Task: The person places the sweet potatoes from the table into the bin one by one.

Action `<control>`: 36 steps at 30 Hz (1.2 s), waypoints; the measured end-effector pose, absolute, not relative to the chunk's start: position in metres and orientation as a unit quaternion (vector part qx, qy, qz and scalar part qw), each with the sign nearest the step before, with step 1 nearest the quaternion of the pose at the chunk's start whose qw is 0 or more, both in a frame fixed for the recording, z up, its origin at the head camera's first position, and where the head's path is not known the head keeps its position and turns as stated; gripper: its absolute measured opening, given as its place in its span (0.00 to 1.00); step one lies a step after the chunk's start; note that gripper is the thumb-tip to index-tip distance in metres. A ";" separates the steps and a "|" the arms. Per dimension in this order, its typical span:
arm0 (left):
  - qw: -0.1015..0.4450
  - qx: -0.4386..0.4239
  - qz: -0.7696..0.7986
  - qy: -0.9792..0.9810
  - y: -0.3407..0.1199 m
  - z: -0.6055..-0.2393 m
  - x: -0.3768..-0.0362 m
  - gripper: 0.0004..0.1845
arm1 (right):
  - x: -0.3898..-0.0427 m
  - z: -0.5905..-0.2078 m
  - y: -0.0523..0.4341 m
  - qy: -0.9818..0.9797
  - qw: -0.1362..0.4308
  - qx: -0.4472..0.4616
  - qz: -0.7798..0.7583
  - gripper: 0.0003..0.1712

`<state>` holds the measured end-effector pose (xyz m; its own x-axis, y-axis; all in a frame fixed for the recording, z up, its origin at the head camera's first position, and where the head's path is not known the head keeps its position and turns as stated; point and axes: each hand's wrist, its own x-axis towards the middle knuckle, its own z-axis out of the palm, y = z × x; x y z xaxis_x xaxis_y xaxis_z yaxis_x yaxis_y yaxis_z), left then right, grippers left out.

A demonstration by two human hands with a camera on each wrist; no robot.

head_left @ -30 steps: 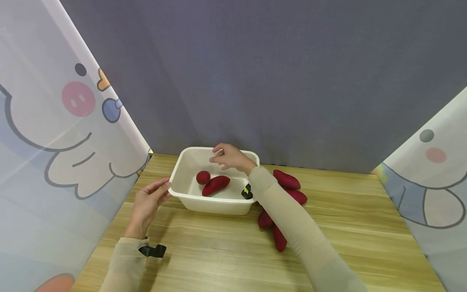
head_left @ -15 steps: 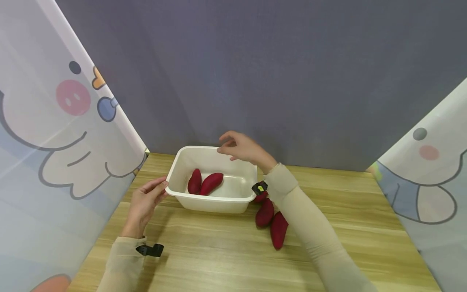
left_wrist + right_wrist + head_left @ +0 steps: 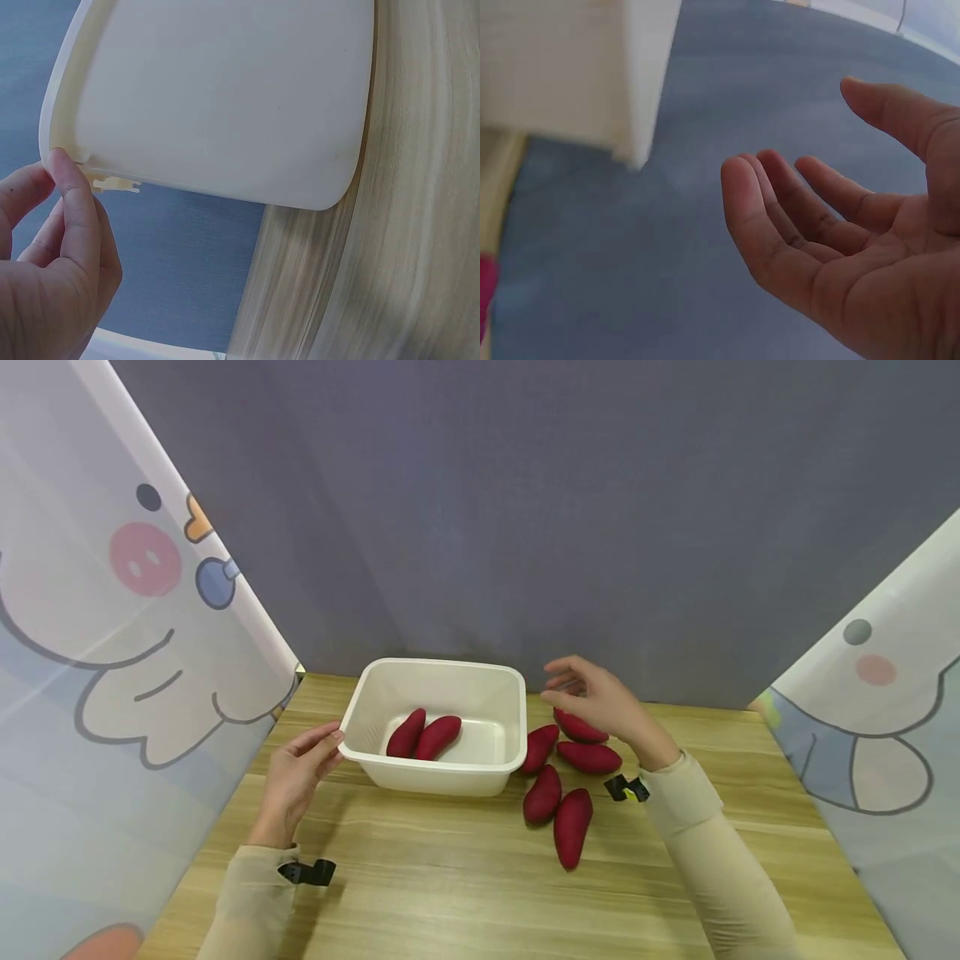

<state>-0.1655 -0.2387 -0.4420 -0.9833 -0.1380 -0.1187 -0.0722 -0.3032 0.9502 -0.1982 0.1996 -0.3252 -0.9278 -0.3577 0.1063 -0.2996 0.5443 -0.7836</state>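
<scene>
A white plastic basin (image 3: 442, 665) stands on the wooden table (image 3: 450, 877) with two dark red sweet potatoes (image 3: 406, 732) lying side by side inside. My left hand (image 3: 333, 742) pinches the rim at the basin's near left corner, and its thumb tip (image 3: 61, 161) shows against the basin (image 3: 225, 97) in the left wrist view. My right hand (image 3: 558, 681) hovers open and empty to the right of the basin, just over several loose sweet potatoes (image 3: 589, 757). The right wrist view shows the right hand (image 3: 795, 187) with relaxed fingers and a blurred basin corner (image 3: 592, 67).
Several sweet potatoes (image 3: 572, 827) lie clustered on the table right of the basin. A grey curtain (image 3: 525, 510) closes the back, and cartoon-printed panels (image 3: 112, 610) stand at both sides. Bare wood stretches along the front of the table.
My right hand has left the space above the basin and swung right, empty, over the loose sweet potatoes. The second potato in the basin has settled beside the first. The left hand stays put.
</scene>
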 end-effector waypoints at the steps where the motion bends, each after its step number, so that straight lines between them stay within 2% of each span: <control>1: 0.021 0.088 -0.803 -0.589 -0.239 -0.442 -0.166 0.12 | -0.194 -0.330 0.208 0.879 0.034 -0.182 -0.439 0.26; 7: 0.023 0.089 -0.804 -0.588 -0.240 -0.440 -0.165 0.11 | -0.172 -0.364 0.251 0.882 0.052 -0.146 -0.446 0.28; 12: 0.020 0.087 -0.806 -0.585 -0.241 -0.439 -0.165 0.12 | -0.162 -0.390 0.276 0.875 0.043 -0.134 -0.463 0.29; 24: 0.020 0.076 -0.818 -0.570 -0.240 -0.440 -0.166 0.10 | -0.171 -0.466 0.312 0.865 0.045 -0.086 -0.492 0.31; 36: 0.016 0.077 -0.818 -0.570 -0.238 -0.441 -0.166 0.10 | -0.179 -0.492 0.324 0.808 0.103 -0.059 -0.577 0.33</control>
<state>-0.1658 -0.2381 -0.4405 -0.9875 -0.1138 -0.1088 -0.0625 -0.3507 0.9344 -0.1792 0.3236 -0.4919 -0.9715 -0.2156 -0.0986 0.0233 0.3272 -0.9447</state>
